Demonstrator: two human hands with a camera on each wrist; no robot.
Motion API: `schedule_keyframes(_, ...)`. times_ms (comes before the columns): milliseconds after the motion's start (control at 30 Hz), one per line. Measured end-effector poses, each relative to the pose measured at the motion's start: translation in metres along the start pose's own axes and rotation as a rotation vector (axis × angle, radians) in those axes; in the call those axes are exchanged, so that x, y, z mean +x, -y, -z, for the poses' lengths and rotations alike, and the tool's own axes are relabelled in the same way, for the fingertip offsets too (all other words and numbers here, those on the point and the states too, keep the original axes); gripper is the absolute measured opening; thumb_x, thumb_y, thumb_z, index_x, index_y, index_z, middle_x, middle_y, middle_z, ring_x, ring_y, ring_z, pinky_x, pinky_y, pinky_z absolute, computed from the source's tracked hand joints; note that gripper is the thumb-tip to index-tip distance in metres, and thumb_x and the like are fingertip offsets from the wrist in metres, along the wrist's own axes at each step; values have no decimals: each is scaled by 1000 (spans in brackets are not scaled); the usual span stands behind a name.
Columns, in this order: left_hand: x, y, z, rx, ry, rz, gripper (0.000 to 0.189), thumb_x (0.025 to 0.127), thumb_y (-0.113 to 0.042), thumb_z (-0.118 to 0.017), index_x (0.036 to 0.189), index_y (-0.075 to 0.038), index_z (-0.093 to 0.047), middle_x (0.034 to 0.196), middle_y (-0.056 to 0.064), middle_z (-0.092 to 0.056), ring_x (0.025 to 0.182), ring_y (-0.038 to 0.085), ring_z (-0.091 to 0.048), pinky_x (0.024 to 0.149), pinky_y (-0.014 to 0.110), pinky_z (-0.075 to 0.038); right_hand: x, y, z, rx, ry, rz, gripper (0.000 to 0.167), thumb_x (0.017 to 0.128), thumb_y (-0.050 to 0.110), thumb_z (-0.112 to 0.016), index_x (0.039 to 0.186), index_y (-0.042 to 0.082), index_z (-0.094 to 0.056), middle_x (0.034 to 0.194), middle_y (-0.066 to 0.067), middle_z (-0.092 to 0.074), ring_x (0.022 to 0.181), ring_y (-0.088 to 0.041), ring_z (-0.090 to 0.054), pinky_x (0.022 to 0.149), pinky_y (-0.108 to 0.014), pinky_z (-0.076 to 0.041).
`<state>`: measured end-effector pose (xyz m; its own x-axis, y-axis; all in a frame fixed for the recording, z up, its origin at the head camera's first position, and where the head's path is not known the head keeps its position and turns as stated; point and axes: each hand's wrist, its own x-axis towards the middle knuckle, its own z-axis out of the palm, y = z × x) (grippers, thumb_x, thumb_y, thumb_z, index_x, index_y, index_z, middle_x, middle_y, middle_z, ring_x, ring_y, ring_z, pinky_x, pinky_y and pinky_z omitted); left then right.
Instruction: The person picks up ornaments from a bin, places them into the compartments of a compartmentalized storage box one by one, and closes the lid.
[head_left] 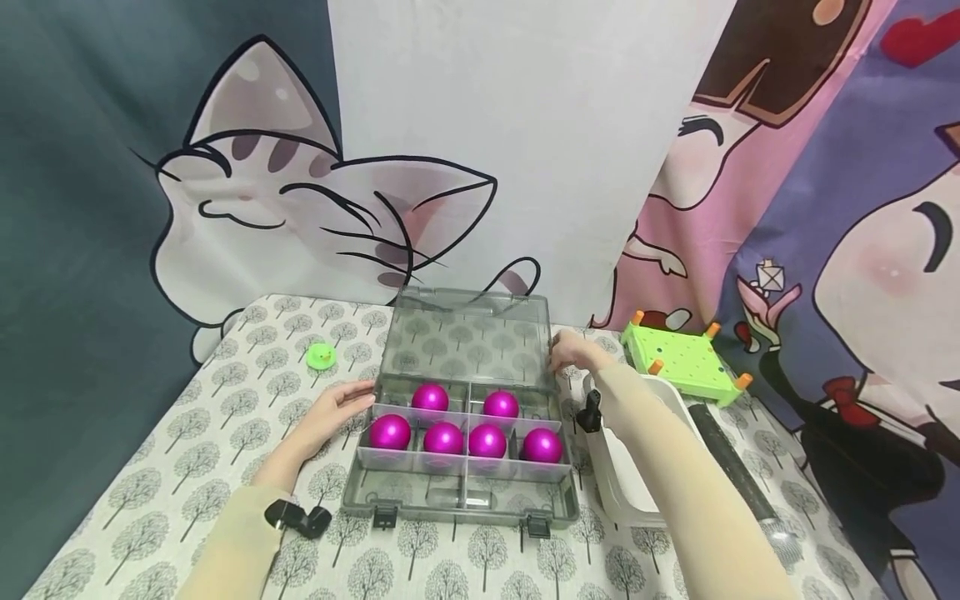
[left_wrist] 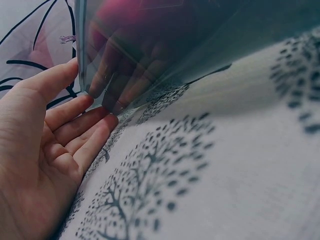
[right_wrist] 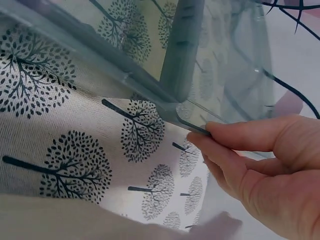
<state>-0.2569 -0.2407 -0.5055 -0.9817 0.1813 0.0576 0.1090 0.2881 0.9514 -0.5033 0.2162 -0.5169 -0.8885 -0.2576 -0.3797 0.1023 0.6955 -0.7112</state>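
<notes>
A clear grey plastic storage box [head_left: 517, 500] lies on the table, its see-through lid [head_left: 468, 333] swung back on the far side. Several shiny magenta balls [head_left: 442, 437] sit in its divided compartments; the front row of compartments holds none. At the box's left side is my left hand [head_left: 337, 412], fingers extended; in the left wrist view the thumb [left_wrist: 65, 77] and fingertips are right at the clear wall. My right hand [head_left: 577, 352] pinches the lid's right edge near the hinge; the right wrist view shows thumb and forefinger on that rim [right_wrist: 192, 126].
Right of the box stands a white plastic bin [head_left: 626, 475], partly behind my right forearm. Beyond it are a green pegged board [head_left: 682, 362] with orange legs and a dark microphone [head_left: 738, 475]. A small green duck toy [head_left: 321, 357] lies at the back left. Cartoon curtains hang behind.
</notes>
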Motion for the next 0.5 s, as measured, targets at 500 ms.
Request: schedule_keyframes(500, -1, -2, 0, -7, 7, 16, 56, 98, -22, -58, 142, 8, -42, 146, 29, -44, 131, 45, -47, 114, 54, -34, -154, 98, -1, 144, -110, 234, 28, 84, -17, -51, 111, -13, -44, 116, -33, -51, 99, -31, -64, 92, -40, -58)
